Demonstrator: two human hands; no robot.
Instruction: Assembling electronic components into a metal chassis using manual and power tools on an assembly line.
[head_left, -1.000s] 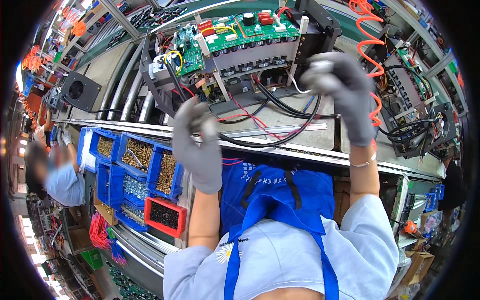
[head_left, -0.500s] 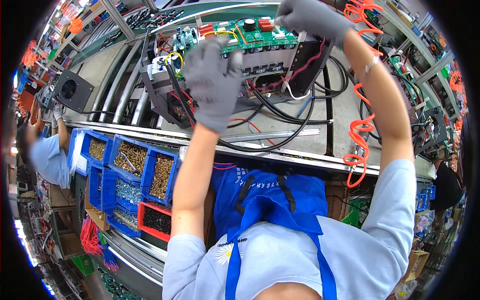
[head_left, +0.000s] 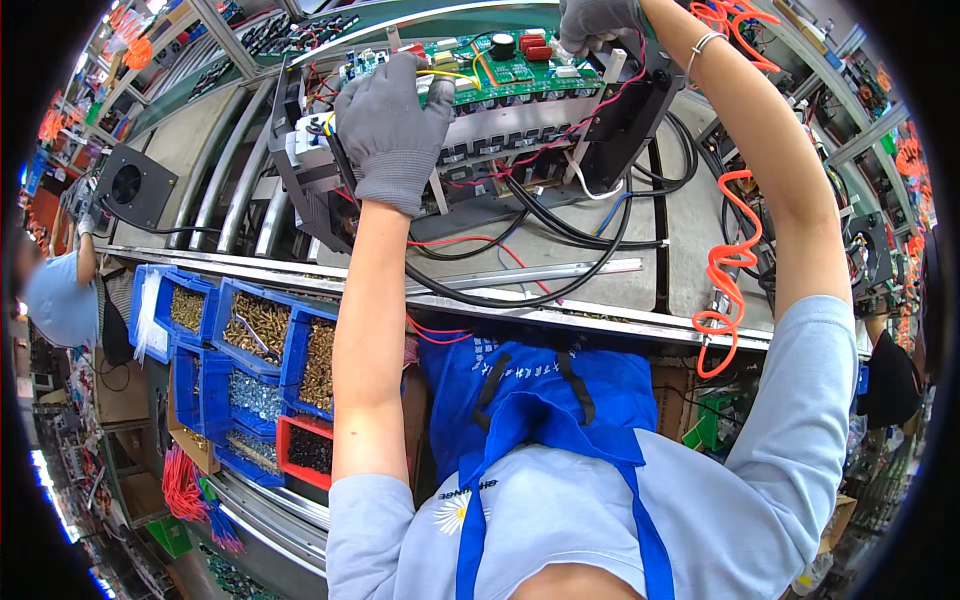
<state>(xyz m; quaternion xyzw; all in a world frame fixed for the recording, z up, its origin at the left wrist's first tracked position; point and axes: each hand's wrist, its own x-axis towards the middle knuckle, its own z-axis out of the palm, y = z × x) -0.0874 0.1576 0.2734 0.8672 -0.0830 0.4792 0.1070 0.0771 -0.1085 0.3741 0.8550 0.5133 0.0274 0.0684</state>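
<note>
A green circuit board (head_left: 510, 66) with red and black parts sits on a grey heat sink block (head_left: 520, 125) in an open black metal chassis (head_left: 320, 205). My left hand (head_left: 392, 130), in a grey glove, closes over the board's left end, thumb apart on the near side. At the board's far right corner my right hand (head_left: 602, 22), also gloved, has its fingers curled down on the edge; its fingertips are partly hidden. A yellow wire (head_left: 450, 74) crosses the board beside my left hand. A pink-red wire (head_left: 575, 128) hangs in front of the block.
Blue bins (head_left: 262, 318) of screws and a red bin (head_left: 305, 450) stand at the left near the conveyor's edge. Black cables (head_left: 600, 243) loop over the bench. A coiled orange hose (head_left: 728, 270) hangs at right. Another person (head_left: 65, 290) works at far left beside a fan unit (head_left: 135, 187).
My left hand has come down from above the board onto its left end. My right hand has opened out of a raised fist shape and reaches over the far right corner. The board has shifted slightly right.
</note>
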